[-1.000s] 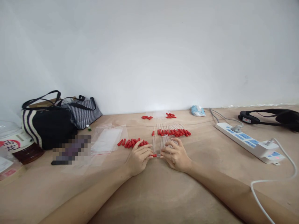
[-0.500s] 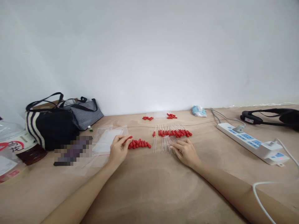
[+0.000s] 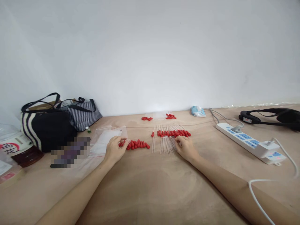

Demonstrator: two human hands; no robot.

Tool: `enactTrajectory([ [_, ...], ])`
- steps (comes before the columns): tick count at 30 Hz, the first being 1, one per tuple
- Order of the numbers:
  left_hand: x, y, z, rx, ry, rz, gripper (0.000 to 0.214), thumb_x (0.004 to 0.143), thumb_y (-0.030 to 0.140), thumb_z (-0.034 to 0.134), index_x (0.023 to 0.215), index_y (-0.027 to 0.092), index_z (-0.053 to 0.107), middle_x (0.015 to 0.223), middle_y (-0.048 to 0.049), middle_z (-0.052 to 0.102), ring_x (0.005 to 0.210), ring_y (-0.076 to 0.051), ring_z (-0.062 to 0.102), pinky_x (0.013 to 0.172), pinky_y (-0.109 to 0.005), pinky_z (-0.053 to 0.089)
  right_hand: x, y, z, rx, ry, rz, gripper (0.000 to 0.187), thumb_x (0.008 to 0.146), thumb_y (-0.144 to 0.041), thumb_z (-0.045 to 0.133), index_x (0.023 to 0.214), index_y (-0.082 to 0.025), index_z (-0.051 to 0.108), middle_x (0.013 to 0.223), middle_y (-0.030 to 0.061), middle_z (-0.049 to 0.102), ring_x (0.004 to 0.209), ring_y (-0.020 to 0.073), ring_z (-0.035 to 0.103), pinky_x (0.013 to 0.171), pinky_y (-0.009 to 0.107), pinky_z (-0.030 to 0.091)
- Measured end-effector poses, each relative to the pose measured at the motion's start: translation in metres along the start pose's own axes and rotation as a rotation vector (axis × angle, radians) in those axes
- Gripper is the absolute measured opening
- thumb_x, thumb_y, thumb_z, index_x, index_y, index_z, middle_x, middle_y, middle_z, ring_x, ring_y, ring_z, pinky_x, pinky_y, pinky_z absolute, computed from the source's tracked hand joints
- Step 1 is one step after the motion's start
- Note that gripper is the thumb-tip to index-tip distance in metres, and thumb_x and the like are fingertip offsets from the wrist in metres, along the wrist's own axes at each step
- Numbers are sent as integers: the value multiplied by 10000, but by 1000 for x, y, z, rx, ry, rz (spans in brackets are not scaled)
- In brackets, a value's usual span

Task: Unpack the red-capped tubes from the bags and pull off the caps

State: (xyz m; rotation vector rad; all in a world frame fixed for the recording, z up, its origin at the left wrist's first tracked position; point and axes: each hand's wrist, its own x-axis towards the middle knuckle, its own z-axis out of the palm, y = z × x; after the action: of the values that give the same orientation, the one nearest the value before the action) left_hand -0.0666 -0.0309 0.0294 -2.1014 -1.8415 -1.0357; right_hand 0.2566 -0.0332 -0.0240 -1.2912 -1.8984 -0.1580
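My left hand (image 3: 115, 149) is closed in a pinch on a red rubber bulb (image 3: 120, 144), at the left end of a row of loose red bulbs (image 3: 138, 144). My right hand (image 3: 185, 147) has its fingers curled together at the right side of several thin clear tubes (image 3: 165, 147). What sits between those fingertips is too small to make out. Just beyond lie several tubes capped with red bulbs (image 3: 172, 133), their thin ends pointing at the wall. One capped tube (image 3: 152, 134) lies slightly apart on the left.
Clear zip bags (image 3: 107, 140) lie left of my left hand, beside a blurred-out flat object (image 3: 70, 152). Bags (image 3: 49, 129) and a large bottle (image 3: 25, 150) stand further left. On the right are a power strip (image 3: 248, 140), a white cable, a blue packet (image 3: 198, 111) and black headgear (image 3: 248, 117).
My right hand has moved up slightly along the tubes, and its fingers have curled in. My left hand has turned a little, lowering the red bulb. The view has shifted slightly.
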Motion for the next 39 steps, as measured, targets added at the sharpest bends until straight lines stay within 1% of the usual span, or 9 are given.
enactTrajectory([
  [5,14,41,11,53,-234,146,249,753,365,481,738,191,658,747,-46,624,803,-201,558,758,-312,418,3,-5,3,-123,-14,-76,185,795,-178,432,694,-173,586,696,42,620,702,151,548,678,280,306],
  [8,33,68,28,134,-387,59,217,744,343,496,780,208,662,883,-51,647,910,-202,556,795,-295,400,3,-10,1,-159,-53,-91,207,819,-219,436,741,-184,625,721,40,622,721,148,537,681,288,283],
  [12,59,94,60,187,-486,-66,331,685,505,514,718,216,671,788,-66,680,835,-236,603,690,-299,432,3,-16,-5,-191,-105,-73,288,854,-332,413,730,-215,645,703,22,616,714,146,512,681,303,254],
  [19,81,102,95,271,-565,-218,318,571,419,617,766,173,665,880,-139,675,820,-298,619,618,-313,435,5,-12,-9,-135,-26,32,415,890,-342,337,608,-188,600,678,14,607,728,133,514,707,301,262],
  [22,79,100,86,255,-527,-171,235,644,352,560,751,165,655,821,-135,676,772,-284,624,602,-316,427,4,-9,-8,-109,39,55,370,877,-338,361,644,-194,609,678,17,601,726,140,520,709,302,285],
  [28,37,85,33,172,-330,102,186,769,322,467,797,187,592,872,-58,644,923,-225,547,821,-347,357,3,-11,-8,-10,164,-68,263,819,-332,458,1008,-204,589,929,70,587,873,187,521,769,339,361],
  [31,5,70,16,75,-196,451,161,776,289,483,699,175,568,747,-39,629,782,-191,549,744,-330,368,3,-20,-13,-17,144,-207,392,796,-365,495,1157,-213,509,1118,106,511,1010,224,469,840,385,362],
  [35,-23,61,17,19,-56,781,175,813,245,460,693,177,568,724,-28,632,734,-164,539,730,-328,359,1,-37,-17,-57,33,-380,373,788,-402,515,1133,-260,531,1235,87,450,1119,245,398,934,464,276],
  [39,-30,66,27,-39,23,833,135,804,234,495,701,184,567,736,-12,644,734,-153,540,722,-321,361,-2,-49,-13,-64,-43,-436,280,788,-402,526,1026,-273,594,1184,59,513,1120,229,403,974,491,201],
])
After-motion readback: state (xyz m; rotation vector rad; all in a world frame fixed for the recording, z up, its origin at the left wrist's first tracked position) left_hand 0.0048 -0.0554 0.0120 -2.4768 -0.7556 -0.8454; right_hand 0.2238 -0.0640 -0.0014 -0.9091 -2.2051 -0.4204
